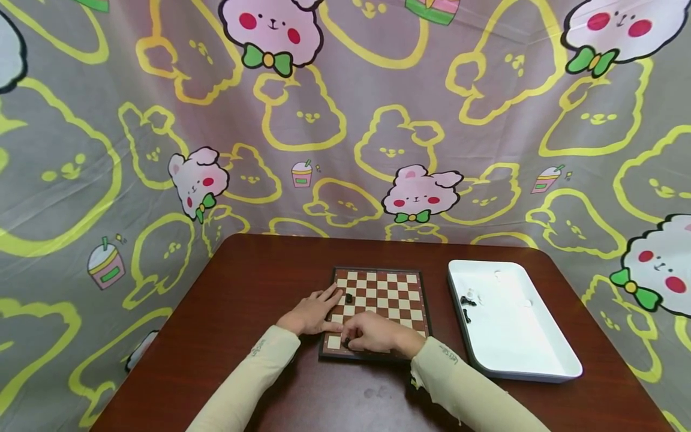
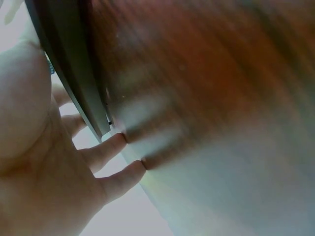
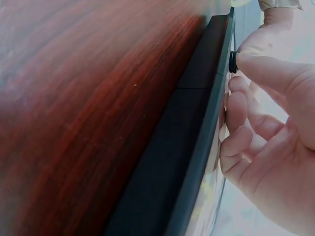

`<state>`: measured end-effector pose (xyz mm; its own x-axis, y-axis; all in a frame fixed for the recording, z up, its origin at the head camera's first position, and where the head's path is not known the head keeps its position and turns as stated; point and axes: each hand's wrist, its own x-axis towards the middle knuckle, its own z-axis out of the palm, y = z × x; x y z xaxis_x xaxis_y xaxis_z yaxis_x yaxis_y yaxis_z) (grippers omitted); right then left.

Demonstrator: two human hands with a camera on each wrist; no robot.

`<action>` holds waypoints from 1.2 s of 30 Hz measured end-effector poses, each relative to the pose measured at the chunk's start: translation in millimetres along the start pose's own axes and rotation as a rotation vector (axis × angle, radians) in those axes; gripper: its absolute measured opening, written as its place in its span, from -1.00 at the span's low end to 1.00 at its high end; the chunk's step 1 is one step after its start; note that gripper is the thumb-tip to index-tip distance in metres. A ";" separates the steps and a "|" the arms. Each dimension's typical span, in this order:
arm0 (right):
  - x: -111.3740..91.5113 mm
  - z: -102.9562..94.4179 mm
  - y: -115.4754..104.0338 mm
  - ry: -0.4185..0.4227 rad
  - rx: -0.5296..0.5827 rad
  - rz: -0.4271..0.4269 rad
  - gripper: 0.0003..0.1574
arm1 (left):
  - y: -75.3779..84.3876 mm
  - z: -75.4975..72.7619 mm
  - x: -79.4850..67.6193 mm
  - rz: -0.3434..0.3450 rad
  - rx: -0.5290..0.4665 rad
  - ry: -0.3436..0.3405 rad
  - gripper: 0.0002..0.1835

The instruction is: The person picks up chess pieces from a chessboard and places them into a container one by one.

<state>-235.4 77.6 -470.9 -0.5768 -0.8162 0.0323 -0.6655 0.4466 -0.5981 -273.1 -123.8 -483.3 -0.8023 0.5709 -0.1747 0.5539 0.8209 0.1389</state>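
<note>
A brown-and-cream chessboard (image 1: 400,295) with a dark rim lies on the table. Along its left edge rests my left hand (image 1: 313,313), fingers spread; in the left wrist view its fingertips (image 2: 137,170) touch the tabletop beside the dark board edge. One black chess piece (image 1: 348,298) stands on the board near those fingers. At the near-left corner squares, my right hand (image 1: 374,332) pinches another black chess piece (image 1: 346,342) between thumb and finger. The right wrist view shows only the base of that piece (image 3: 233,62), low over or on the board; its upper part is hidden.
A white tray (image 1: 531,342) stands right of the board. Black chess pieces (image 1: 468,301) and white pieces (image 1: 471,294) lie near its left side. The reddish-brown table (image 1: 248,288) meets a patterned cloth (image 1: 335,144) at the back and sides.
</note>
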 end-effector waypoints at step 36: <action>-6.0 1.9 4.8 0.046 0.062 0.007 -0.86 | -2.4 -5.0 3.6 -0.038 -0.057 -0.088 -0.01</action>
<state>-234.3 84.0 -475.5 -0.6034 -0.7948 0.0641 -0.6317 0.4274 -0.6468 -278.4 -123.7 -479.4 -0.7983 0.5404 -0.2659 0.5078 0.8413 0.1854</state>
